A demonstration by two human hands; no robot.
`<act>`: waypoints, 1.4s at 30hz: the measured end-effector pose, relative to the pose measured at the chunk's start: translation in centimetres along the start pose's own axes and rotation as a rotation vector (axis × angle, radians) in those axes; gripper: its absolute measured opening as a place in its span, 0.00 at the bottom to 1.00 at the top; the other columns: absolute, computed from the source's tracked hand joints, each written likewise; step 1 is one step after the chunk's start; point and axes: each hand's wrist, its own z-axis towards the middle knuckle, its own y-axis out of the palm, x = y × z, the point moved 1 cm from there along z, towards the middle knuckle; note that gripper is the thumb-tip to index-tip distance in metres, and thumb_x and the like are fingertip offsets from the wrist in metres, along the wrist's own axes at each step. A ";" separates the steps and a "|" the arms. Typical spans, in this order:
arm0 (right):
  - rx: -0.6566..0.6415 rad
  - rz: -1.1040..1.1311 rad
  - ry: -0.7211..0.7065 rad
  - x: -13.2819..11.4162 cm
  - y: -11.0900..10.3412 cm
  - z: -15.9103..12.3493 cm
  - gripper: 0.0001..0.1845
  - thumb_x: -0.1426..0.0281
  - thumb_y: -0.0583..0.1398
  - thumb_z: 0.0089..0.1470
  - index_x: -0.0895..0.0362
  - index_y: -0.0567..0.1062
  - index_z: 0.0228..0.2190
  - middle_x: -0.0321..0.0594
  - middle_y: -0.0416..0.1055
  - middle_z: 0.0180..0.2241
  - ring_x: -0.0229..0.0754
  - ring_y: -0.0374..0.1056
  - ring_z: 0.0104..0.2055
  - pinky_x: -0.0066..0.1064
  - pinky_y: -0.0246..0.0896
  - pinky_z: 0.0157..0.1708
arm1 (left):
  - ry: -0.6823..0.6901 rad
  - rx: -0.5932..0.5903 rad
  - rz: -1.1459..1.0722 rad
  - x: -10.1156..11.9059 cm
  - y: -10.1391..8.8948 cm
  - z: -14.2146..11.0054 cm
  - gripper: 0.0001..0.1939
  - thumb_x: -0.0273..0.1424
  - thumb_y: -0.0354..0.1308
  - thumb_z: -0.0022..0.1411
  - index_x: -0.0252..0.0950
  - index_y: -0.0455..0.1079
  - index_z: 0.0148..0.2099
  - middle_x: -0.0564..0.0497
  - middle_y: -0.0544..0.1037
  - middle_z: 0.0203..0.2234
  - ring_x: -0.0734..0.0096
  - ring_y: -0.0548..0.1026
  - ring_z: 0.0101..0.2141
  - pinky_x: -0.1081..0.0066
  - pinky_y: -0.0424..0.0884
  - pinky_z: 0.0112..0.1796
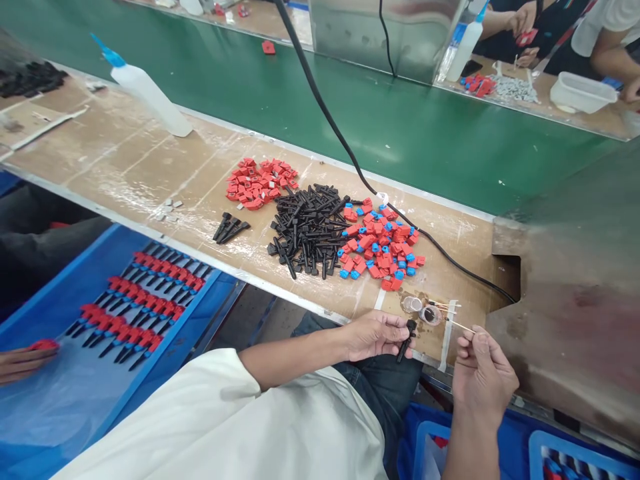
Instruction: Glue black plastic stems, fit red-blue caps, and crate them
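My left hand (376, 335) is closed on a black peg-like plastic part (407, 341) at the front edge of the bench. In my right hand (484, 373) a thin cotton swab (461, 326) is pinched between thumb and fingertips, its dark tip pointing left toward a small cup of dark liquid (431, 315). Whether the tip touches the cup, I cannot tell. A second small cup, clear or pale (411, 305), stands beside it, with several more swabs lying behind. Beyond my left hand are a heap of red and blue pieces (383, 243) and a heap of black parts (313, 230).
Red pieces (259, 181) and a white squeeze bottle (153, 100) stand farther left. A black cable (335, 123) crosses the bench. A metal housing (570, 267) is at right. A blue tray (120, 260) holds rows of assembled parts; another person's hand (25, 363) is there.
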 end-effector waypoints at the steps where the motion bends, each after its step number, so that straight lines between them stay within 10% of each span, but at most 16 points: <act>1: -0.011 -0.005 -0.005 -0.3 0.0 -0.3 0.23 0.60 0.78 0.31 0.60 0.81 0.27 0.38 0.75 0.22 0.32 0.68 0.21 0.20 0.61 0.17 | -0.008 -0.010 -0.007 -0.1 0.0 0.0 0.22 0.36 0.78 0.44 0.28 0.75 0.36 0.49 0.79 0.29 0.75 0.80 0.29 0.83 0.68 0.26; 10: -0.129 -0.362 -0.348 -2.0 0.0 -4.5 0.10 0.64 0.69 0.53 0.60 0.81 0.33 0.38 0.76 0.28 0.37 0.72 0.25 0.28 0.69 0.24 | -0.053 -0.068 -0.042 -0.4 0.2 0.0 0.21 0.34 0.77 0.45 0.27 0.76 0.38 0.48 0.80 0.28 0.75 0.80 0.27 0.85 0.69 0.23; 21: -0.234 -0.515 -0.485 -1.2 -0.7 -4.4 0.06 0.69 0.65 0.57 0.58 0.81 0.36 0.38 0.76 0.31 0.38 0.74 0.27 0.29 0.70 0.29 | -0.055 -0.054 0.007 -0.1 0.2 -0.4 0.25 0.37 0.79 0.40 0.28 0.75 0.36 0.48 0.80 0.28 0.75 0.80 0.27 0.83 0.67 0.23; 33: -0.498 -0.889 -1.239 -3.3 1.0 -5.4 0.17 0.81 0.67 0.53 0.54 0.78 0.44 0.36 0.80 0.33 0.37 0.77 0.32 0.26 0.73 0.35 | 0.042 0.007 0.177 -0.6 -0.1 -0.4 0.30 0.45 0.79 0.35 0.29 0.73 0.34 0.50 0.79 0.25 0.76 0.76 0.23 0.78 0.60 0.21; 38: -0.677 -0.768 -1.225 -3.2 0.2 -5.4 0.28 0.84 0.66 0.51 0.50 0.77 0.52 0.36 0.81 0.37 0.40 0.78 0.34 0.30 0.76 0.37 | -0.005 -0.029 0.083 -0.3 -0.2 -0.8 0.27 0.41 0.80 0.35 0.29 0.75 0.33 0.49 0.79 0.25 0.75 0.77 0.23 0.80 0.59 0.20; 42: -0.550 -0.635 -1.046 -2.8 -0.4 -4.8 0.26 0.84 0.65 0.51 0.48 0.79 0.48 0.35 0.80 0.37 0.41 0.77 0.31 0.32 0.74 0.30 | -0.031 -0.067 0.059 -0.3 -0.4 -1.1 0.28 0.40 0.80 0.36 0.29 0.76 0.36 0.48 0.79 0.26 0.75 0.77 0.24 0.80 0.60 0.20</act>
